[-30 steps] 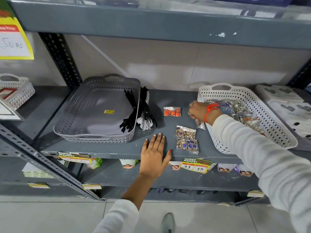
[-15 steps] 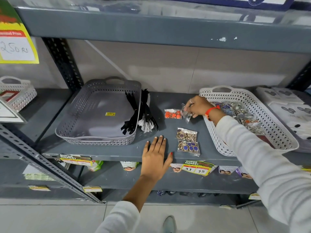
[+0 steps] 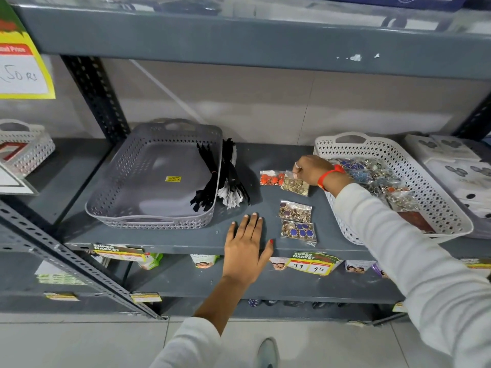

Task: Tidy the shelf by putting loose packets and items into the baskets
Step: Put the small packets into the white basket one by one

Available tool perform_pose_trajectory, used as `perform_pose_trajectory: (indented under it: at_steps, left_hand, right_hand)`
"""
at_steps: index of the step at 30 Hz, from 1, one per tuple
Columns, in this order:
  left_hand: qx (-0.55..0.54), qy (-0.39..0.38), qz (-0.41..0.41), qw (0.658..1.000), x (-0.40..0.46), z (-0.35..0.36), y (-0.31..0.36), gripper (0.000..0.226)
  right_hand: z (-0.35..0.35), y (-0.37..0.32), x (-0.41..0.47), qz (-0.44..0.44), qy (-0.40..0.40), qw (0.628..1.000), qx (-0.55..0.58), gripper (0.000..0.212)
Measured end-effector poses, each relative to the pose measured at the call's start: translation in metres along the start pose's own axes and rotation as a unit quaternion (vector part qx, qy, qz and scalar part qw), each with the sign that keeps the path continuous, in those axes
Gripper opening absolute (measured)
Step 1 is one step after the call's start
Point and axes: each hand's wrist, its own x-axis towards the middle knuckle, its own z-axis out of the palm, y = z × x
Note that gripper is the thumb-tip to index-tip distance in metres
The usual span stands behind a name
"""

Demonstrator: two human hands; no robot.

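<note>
Several small clear packets of buttons lie on the grey shelf (image 3: pixel 186 235): an orange one (image 3: pixel 271 178), a gold one (image 3: pixel 295 186), a maroon and gold one (image 3: pixel 294 211) and a blue one (image 3: pixel 299 231). My right hand (image 3: pixel 312 168) pinches the top corner of the gold packet, which rests on the shelf beside the orange one. My left hand (image 3: pixel 247 245) lies flat and open on the shelf's front edge. The white basket (image 3: pixel 449 208) on the right holds many similar packets. The grey basket (image 3: pixel 127 187) on the left has black zippers (image 3: pixel 210 176) draped over its right rim.
More black and white zippers (image 3: pixel 232 187) lie just outside the grey basket. White cards (image 3: pixel 457 171) are stacked right of the white basket. Another white basket (image 3: pixel 24 144) sits on the far-left shelf. A slanted metal strut (image 3: pixel 79 266) crosses the lower left. Price tags hang along the shelf front.
My right hand moved left from the white basket's rim with a clear packet and lowered it onto the shelf beside the orange packet. My left hand stayed flat.
</note>
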Motion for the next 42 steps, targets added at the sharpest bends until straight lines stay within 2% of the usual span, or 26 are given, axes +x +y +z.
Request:
perform_pose_trajectory:
  at_steps: [5, 9, 11, 13, 15, 20, 28, 32, 36, 39, 42]
  left_hand:
    - [0.011, -0.004, -0.007, 1.000, 0.000, 0.000, 0.000, 0.066]
    - [0.006, 0.010, -0.002, 1.000, 0.001, 0.001, 0.000, 0.060]
    - [0.006, 0.012, 0.000, 1.000, 0.000, 0.001, 0.000, 0.060]
    - [0.008, 0.013, 0.001, 1.000, 0.001, 0.001, -0.001, 0.059]
    - [0.009, 0.015, -0.001, 1.000, 0.001, 0.002, -0.001, 0.059]
    - [0.015, 0.007, -0.004, 1.000, 0.001, 0.003, -0.001, 0.059]
    - [0.019, 0.010, -0.006, 1.000, 0.001, 0.002, 0.000, 0.060]
    - [0.013, 0.003, -0.012, 1.000, 0.000, 0.000, 0.000, 0.060]
    - [-0.001, 0.005, -0.009, 1.000, 0.000, 0.000, 0.001, 0.059]
    - [-0.002, -0.005, -0.018, 1.000, 0.000, -0.002, 0.002, 0.066]
    - [0.001, 0.005, -0.012, 1.000, -0.001, -0.001, 0.002, 0.059]
  right_hand:
    - [0.014, -0.003, -0.001, 0.003, -0.040, 0.997, -0.065, 0.023]
    - [0.022, -0.006, 0.006, -0.006, -0.070, 0.997, -0.006, 0.017]
    - [0.019, -0.010, 0.013, 0.003, -0.043, 0.998, 0.042, 0.014]
    - [0.014, -0.014, 0.025, 0.015, 0.009, 0.996, 0.089, 0.018]
    - [0.011, -0.020, 0.035, 0.017, 0.026, 0.992, 0.119, 0.021]
    - [0.025, -0.036, 0.047, 0.005, -0.021, 0.996, 0.082, 0.034]
    - [0.019, -0.028, 0.050, 0.021, 0.008, 0.991, 0.133, 0.024]
    - [0.000, -0.008, 0.048, 0.020, -0.006, 0.991, 0.130, 0.022]
    - [0.010, 0.004, 0.041, 0.027, -0.033, 0.992, 0.121, 0.026]
    - [0.028, 0.003, 0.034, 0.031, 0.002, 0.992, 0.118, 0.027]
    - [0.035, 0.002, 0.027, 0.014, 0.058, 0.992, 0.111, 0.027]
